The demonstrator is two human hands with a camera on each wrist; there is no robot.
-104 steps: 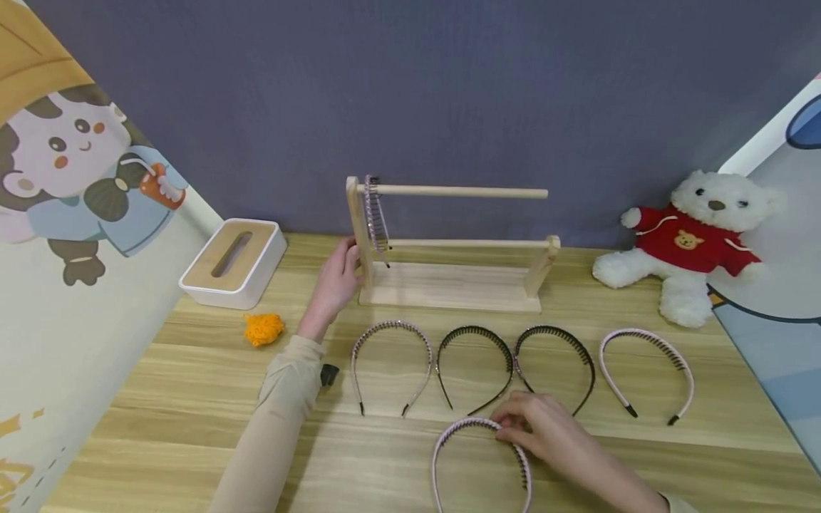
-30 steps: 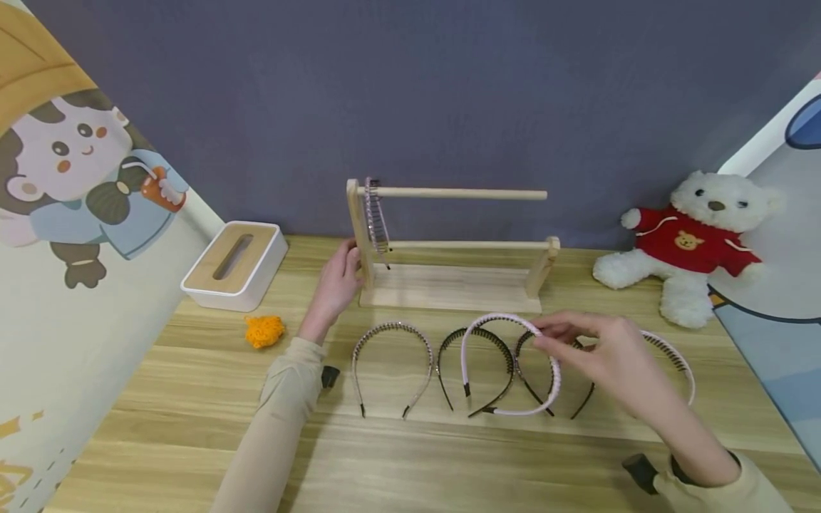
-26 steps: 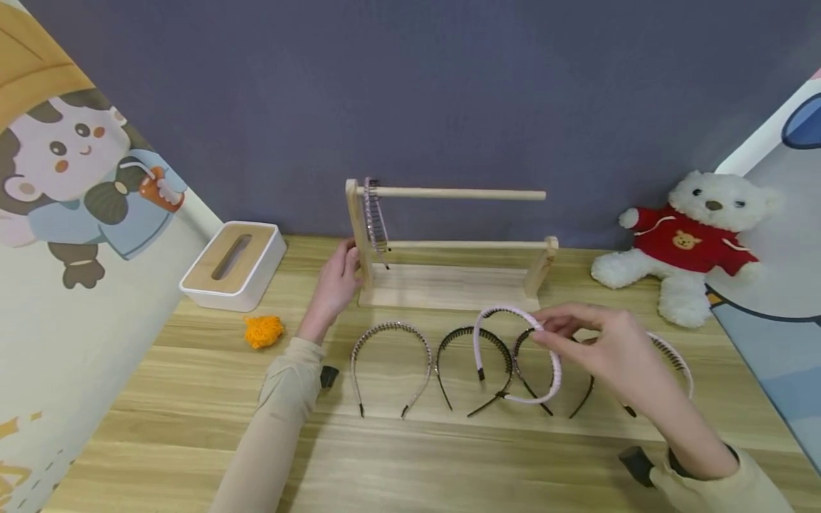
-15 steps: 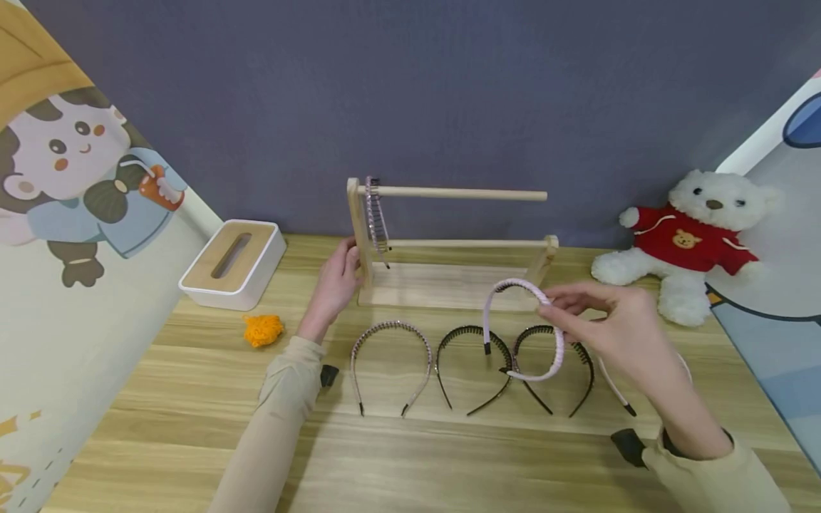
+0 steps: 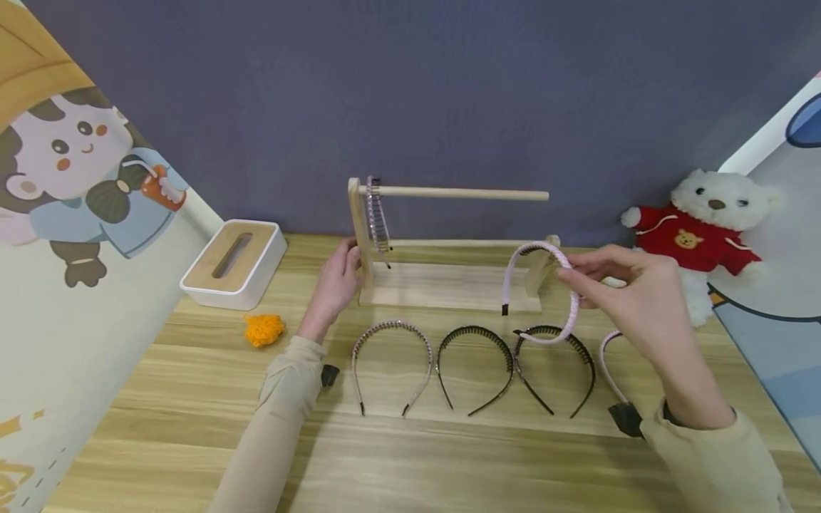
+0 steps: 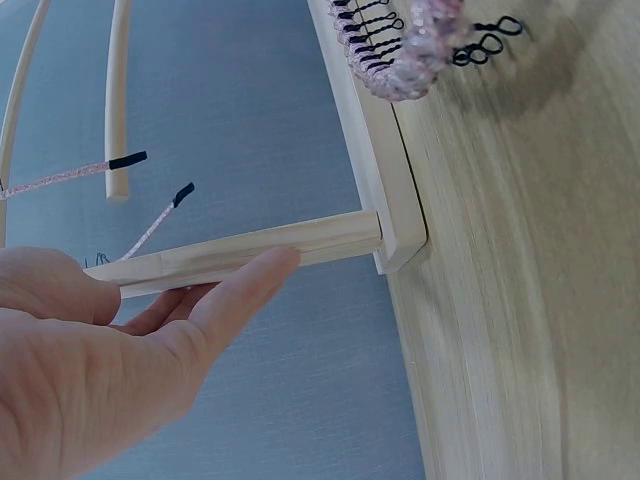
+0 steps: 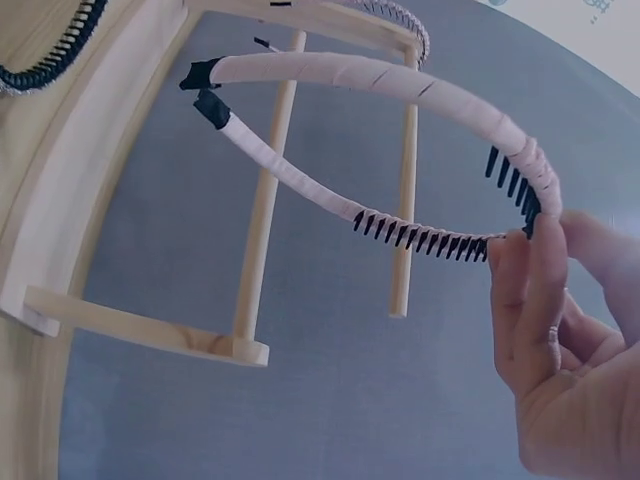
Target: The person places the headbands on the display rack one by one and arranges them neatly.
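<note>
My right hand pinches a pale pink headband at its arch, off the table and in front of the right end of the wooden rack. Black comb teeth line its inner side, and its black-tipped ends point left in the right wrist view. My left hand holds the rack's left upright between thumb and fingers. A glittery pink headband hangs at the left end of the rack's upper rod.
On the table lie a glittery pink headband, two black headbands, and a pink one partly hidden by my right arm. A tissue box and orange ball are left; a teddy bear sits right.
My right hand took the pink headband from the table front, lifted it and carried it back and rightward toward the rack. My left hand has stayed at the upright.
</note>
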